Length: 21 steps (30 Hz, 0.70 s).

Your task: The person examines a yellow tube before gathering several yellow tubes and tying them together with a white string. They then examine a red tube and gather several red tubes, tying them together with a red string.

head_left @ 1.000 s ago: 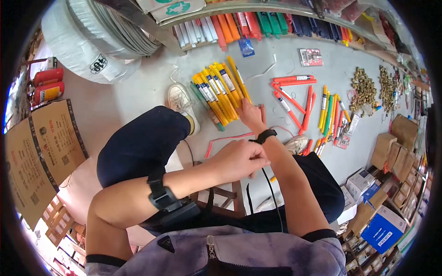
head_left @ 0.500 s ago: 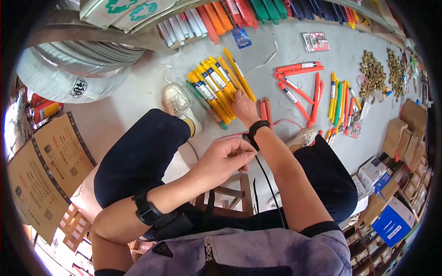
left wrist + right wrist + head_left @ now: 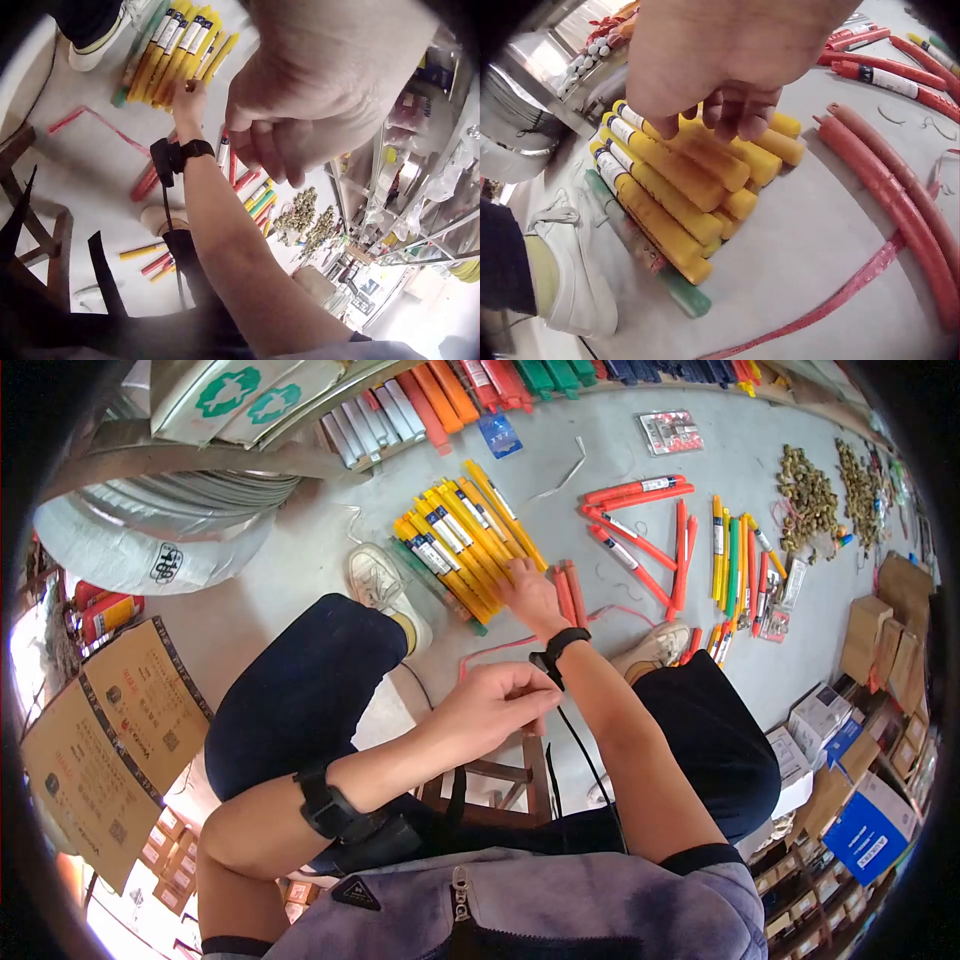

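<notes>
In the head view, yellow sticks with white and blue labels (image 3: 452,538) lie side by side on the floor, a green stick (image 3: 440,588) along their left edge. The right hand (image 3: 532,598) touches the pile's lower right end. From the right wrist view, its bent fingers (image 3: 731,112) rest over the upper yellow sticks (image 3: 697,169), which are stacked in layers; their exact contact is partly hidden. The left hand (image 3: 485,705) hovers nearer the body, fingers loosely curled and holding nothing; the left wrist view shows this hand (image 3: 307,90) large, away from the sticks.
Two reddish sticks (image 3: 568,595) and a pink strip (image 3: 480,651) lie beside the pile. Farther right are red sticks (image 3: 630,560), mixed coloured sticks (image 3: 735,565) and brass-coloured fittings (image 3: 808,500). Shoes flank the work area; a shelf (image 3: 300,458) edges the back.
The right hand has moved slightly left, from the rightmost yellow stick to the end of the pile beside it. The left hand's fingers have loosened a little. The head view has shifted.
</notes>
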### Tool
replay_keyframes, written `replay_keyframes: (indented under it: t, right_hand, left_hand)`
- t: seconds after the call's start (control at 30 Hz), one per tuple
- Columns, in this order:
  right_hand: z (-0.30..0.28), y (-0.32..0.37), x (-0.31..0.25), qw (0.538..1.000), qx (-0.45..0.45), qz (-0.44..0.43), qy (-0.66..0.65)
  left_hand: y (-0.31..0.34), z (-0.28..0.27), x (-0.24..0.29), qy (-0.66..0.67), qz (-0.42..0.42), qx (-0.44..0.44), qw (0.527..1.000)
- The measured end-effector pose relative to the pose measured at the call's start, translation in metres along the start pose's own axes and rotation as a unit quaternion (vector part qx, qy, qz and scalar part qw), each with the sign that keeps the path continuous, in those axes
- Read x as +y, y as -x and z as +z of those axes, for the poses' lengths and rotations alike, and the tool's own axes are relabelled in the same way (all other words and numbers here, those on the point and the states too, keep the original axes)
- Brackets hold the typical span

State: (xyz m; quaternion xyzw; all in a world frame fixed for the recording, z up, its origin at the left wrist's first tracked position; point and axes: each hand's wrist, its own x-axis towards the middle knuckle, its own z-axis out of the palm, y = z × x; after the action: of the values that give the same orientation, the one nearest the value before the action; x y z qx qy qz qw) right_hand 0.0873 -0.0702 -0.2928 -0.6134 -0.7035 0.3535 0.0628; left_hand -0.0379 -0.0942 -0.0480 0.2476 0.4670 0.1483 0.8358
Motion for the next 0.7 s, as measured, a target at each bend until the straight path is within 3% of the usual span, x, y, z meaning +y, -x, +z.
replay_keyframes:
  t: [0.13,0.37,0.47,0.5,0.57,0.67,0.7]
  right_hand:
    - [-0.009,0.015,0.022,0.998,0.028,0.050,-0.039]
    - [-0.013,0.025,0.064,0.994,0.102,0.031,0.018]
    - [-0.038,0.035,0.059,0.993,0.086,0.082,-0.029]
    - [-0.056,0.039,0.052,0.993,0.005,0.120,0.005]
    - [-0.075,0.050,0.063,0.983,-0.066,0.168,0.034]
    - [-0.070,0.073,0.106,0.984,-0.043,0.163,0.057]
    - [-0.068,0.084,0.121,0.984,0.008,0.177,0.016]
  left_hand:
    - [-0.003,0.009,0.003,-0.022,0.008,-0.022,0.999]
    - [-0.017,0.026,-0.004,-0.049,0.007,-0.010,0.999]
    - [-0.031,0.026,0.004,-0.119,-0.025,-0.016,0.992]
    - [-0.036,0.026,0.007,-0.155,-0.056,-0.017,0.986]
    - [-0.048,0.032,0.005,-0.132,-0.016,-0.004,0.991]
    - [-0.062,0.054,0.013,-0.078,0.035,0.041,0.995]
    - [-0.065,0.062,0.019,-0.051,0.053,0.069,0.995]
